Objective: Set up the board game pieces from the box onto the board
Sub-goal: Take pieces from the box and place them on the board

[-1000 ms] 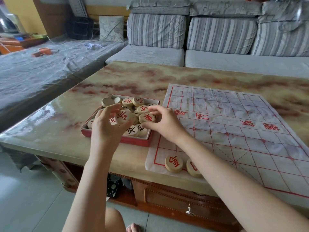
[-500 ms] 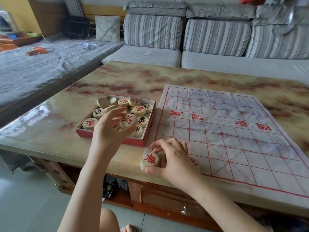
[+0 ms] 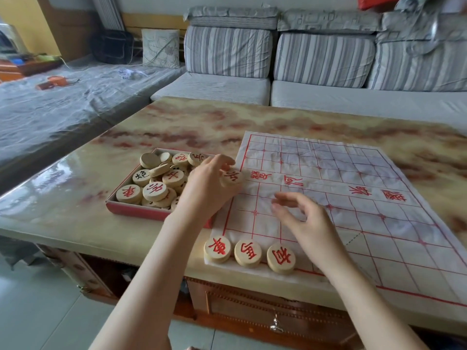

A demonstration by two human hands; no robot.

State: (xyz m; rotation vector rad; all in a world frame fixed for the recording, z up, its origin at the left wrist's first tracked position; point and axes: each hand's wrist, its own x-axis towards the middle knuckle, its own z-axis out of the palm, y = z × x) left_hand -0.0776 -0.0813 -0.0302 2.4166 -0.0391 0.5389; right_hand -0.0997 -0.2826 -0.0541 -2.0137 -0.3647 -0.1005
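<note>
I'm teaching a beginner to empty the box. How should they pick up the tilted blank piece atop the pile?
Come from above and pinch the tilted blank piece across its round rim, thumb and finger on opposite edges. It lies slanted on top of the other pieces in the red box, so its edges probably stand free.

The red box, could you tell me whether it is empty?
Not empty: many round wooden pieces lie heaped inside the red box.

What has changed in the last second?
The right hand carried a red-lettered piece from the box to the near-left corner of the board, let go, and lifted away empty. The left hand moved its held piece rightward to the board's edge. The other two placed pieces stayed.
</note>
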